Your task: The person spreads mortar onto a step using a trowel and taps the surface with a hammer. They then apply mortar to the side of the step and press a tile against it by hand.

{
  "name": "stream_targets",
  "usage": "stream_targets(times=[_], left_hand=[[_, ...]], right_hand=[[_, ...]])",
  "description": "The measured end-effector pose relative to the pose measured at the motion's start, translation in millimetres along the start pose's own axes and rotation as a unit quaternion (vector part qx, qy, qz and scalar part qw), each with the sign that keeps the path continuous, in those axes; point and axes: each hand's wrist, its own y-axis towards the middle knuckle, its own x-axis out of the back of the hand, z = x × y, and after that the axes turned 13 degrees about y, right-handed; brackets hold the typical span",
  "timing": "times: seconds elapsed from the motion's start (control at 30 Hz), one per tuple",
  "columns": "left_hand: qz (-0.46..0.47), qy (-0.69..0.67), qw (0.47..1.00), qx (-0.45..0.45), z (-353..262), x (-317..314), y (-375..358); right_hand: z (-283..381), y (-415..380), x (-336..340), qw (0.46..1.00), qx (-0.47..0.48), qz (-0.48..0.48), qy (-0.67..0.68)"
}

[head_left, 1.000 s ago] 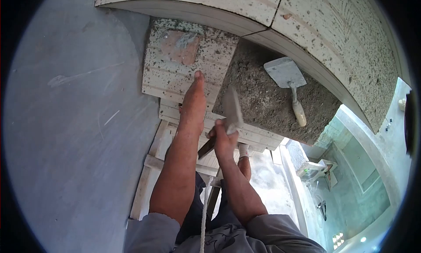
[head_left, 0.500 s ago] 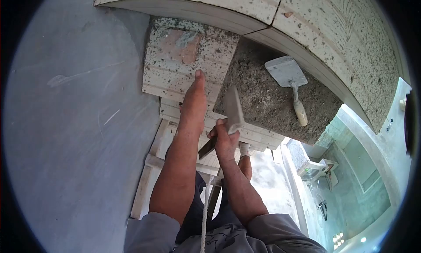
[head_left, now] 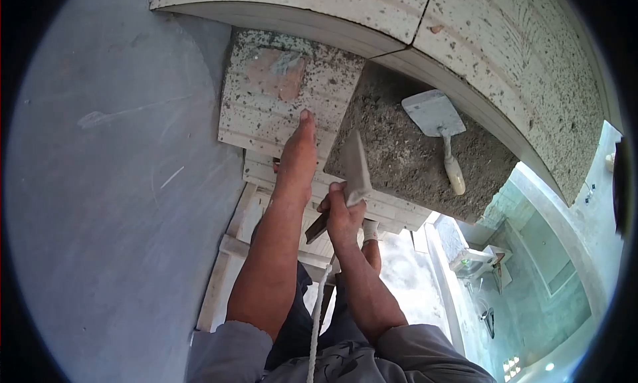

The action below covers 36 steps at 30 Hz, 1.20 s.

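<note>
Trowel (head_left: 355, 167) blade stands upright in my right hand (head_left: 342, 213), fingers wrapped around its handle, beside the mortar (head_left: 412, 157). My left hand (head_left: 298, 160) lies flat, fingers together, steadying the speckled tile (head_left: 266, 110). Another trowel (head_left: 438, 127) rests on the mortar.

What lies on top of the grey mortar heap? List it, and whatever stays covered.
On the mortar heap lies a trowel, blade flat, pale handle pointing down. The right hand holds a second blade at its left edge. Mortar beneath both blades is hidden.

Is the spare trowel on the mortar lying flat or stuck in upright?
Lying flat. The trowel rests blade-up on the mortar bed, handle pointing toward the person, untouched; the right hand grips another tool.
</note>
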Motion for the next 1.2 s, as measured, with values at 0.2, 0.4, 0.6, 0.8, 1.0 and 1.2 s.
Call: stream_targets(times=[0.2,0.4,0.6,0.8,1.0,1.2], left_hand=[[-0.109,0.208,0.956,-0.173,45.7,-0.6,26.6],[0.042,0.035,0.999,-0.001,-1.2,-1.3,-4.7],[-0.087,0.213,0.944,-0.238,44.4,-18.7,12.9],[0.029,0.043,0.995,-0.085,9.7,-20.0,-11.0],[-0.074,0.209,0.938,-0.267,50.4,-35.7,10.5],[-0.073,0.189,0.93,-0.307,48.9,-32.9,5.3]], right_hand=[[24.4,1.1,0.2,0.996,-0.053,-0.007,-0.064],[29.2,13.0,-1.3,0.994,-0.08,0.014,-0.078],[21.8,25.2,1.2,0.991,-0.083,0.03,-0.105],[36.1,30.2,-8.5,0.996,-0.063,0.024,-0.061],[45.5,34.1,-17.7,0.999,0.008,0.017,-0.043],[77.6,42.6,-28.0,0.995,-0.071,0.015,-0.073]])
